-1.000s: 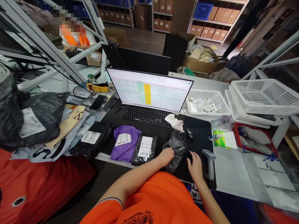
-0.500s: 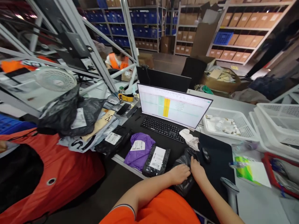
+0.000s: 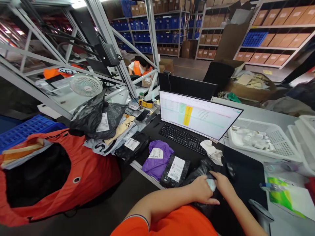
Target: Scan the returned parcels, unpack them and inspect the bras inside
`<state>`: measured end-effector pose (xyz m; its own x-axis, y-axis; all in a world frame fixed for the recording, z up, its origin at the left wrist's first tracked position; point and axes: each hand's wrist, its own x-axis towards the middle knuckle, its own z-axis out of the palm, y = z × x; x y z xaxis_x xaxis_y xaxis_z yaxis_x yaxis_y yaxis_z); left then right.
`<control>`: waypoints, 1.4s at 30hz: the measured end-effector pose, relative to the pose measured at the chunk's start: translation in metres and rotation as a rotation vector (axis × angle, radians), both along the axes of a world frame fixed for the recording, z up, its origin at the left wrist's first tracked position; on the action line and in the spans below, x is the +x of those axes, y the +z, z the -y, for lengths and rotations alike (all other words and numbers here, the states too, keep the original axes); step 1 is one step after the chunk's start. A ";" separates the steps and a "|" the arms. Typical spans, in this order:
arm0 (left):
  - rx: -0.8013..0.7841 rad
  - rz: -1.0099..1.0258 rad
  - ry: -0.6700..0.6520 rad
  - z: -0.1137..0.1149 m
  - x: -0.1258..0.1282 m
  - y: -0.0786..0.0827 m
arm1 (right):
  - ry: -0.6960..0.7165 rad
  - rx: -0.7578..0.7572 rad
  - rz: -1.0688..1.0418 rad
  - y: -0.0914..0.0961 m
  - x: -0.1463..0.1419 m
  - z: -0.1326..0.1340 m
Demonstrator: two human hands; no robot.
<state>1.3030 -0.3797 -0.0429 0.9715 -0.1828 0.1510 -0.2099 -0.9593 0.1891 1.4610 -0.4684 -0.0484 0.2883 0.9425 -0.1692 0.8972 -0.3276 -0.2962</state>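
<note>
Both my hands are on a crumpled black plastic parcel bag (image 3: 197, 172) lying on the black desk mat (image 3: 246, 183) in front of me. My left hand (image 3: 202, 191) is curled on the bag's near side. My right hand (image 3: 223, 184) meets it from the right, fingers pinched on something pale (image 3: 211, 184) between the two hands. Left of the bag lie a flat black parcel (image 3: 175, 168) with a white label and a purple parcel (image 3: 157, 159).
A keyboard (image 3: 183, 138), monitor (image 3: 199, 114), white cloth (image 3: 212, 151) and mouse (image 3: 230, 170) sit behind the bag. A barcode scanner (image 3: 262, 213) stands at right, white baskets (image 3: 261, 141) beyond. More parcels (image 3: 98, 119) pile at left above an orange sack (image 3: 61, 173). A person in an orange vest (image 3: 140, 68) works far back.
My right hand moved from the mat beside the scanner onto the black bag, meeting my left hand. A pale item now shows between them. The camera has swung left.
</note>
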 end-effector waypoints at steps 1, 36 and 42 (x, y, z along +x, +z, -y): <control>-0.002 0.006 0.017 -0.003 -0.002 0.006 | 0.028 -0.018 -0.018 0.008 0.002 -0.007; -0.001 -0.060 -0.298 -0.013 0.009 0.008 | -0.839 -0.183 0.075 -0.051 -0.017 0.121; 0.028 -0.037 0.072 -0.002 -0.035 -0.002 | -0.813 -0.081 -0.080 -0.044 -0.009 0.156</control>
